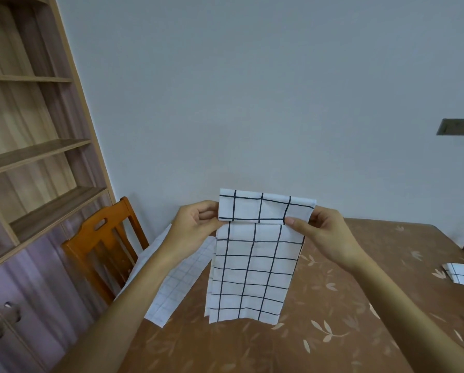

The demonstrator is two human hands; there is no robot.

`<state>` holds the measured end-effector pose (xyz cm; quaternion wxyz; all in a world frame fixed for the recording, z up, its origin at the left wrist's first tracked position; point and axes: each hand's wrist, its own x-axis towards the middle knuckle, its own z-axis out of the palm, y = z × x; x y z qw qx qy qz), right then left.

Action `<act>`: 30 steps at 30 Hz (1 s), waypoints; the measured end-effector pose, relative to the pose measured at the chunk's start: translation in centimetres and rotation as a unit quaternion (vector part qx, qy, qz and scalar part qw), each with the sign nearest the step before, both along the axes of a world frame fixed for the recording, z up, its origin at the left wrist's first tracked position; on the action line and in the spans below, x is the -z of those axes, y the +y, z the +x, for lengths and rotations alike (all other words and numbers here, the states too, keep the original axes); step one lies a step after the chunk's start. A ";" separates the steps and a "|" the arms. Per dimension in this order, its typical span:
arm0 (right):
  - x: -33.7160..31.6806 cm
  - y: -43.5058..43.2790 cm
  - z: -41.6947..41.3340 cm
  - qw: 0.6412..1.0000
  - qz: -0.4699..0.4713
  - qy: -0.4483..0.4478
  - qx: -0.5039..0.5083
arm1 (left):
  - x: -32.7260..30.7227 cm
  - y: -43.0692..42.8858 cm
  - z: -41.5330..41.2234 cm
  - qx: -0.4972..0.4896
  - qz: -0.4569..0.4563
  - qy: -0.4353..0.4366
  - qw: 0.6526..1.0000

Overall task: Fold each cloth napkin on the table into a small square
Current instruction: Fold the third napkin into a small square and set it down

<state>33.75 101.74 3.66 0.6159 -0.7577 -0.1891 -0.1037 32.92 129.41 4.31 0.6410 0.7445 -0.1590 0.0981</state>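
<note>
Head view, held item: a white cloth napkin with a bold black grid (252,265) hangs in the centre of the frame, lifted clear of the table, already narrowed to a long strip with layered edges visible at its lower left.
Head view, top edge: the upper part of this napkin is turned over toward the camera as a short flap; I judge this to be the start of a crosswise fold, held in the air so the hanging length stays straight under its own weight.
Head view, left hand: the left hand (196,224) is closed on the napkin's left edge at the flap line, thumb in front, pinning the layers together.
Head view, right hand: the right hand (322,232) is pinched on the right edge at the same height, thumb pressed on the flap's lower corner. The two hands stand apart, one at each side, which keeps the fold line level.
Head view, waiting item: a white cloth napkin with a fine pale grid (171,289) lies unfolded at centre left, draped over the table's near-left edge, behind the left forearm.
Head view, finished item: a small folded black-grid napkin (461,275) rests at the right edge of the frame, well apart from the hands.
Head view, support: a table under a brown leaf-patterned cover (333,319) fills the lower right.
Head view, surroundings: an orange wooden chair (101,243) stands at the left, a wooden shelf unit (31,146) behind it.
Progress, judged: one napkin done, one in hand, one not yet begun.
</note>
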 end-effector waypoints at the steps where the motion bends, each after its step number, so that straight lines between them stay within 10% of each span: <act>1: 0.1 -0.1 0.0 1.000 0.000 -0.002 0.001 | -0.1 0.2 0.0 0.020 0.006 0.008 1.000; 17: -0.8 -0.4 -1.1 0.996 -0.085 0.000 -0.037 | -0.2 0.3 0.5 -0.017 0.012 -0.031 0.999; 30: -0.4 -0.9 -0.4 0.999 0.032 -0.010 -0.027 | -0.7 1.0 0.0 0.031 -0.059 0.027 0.997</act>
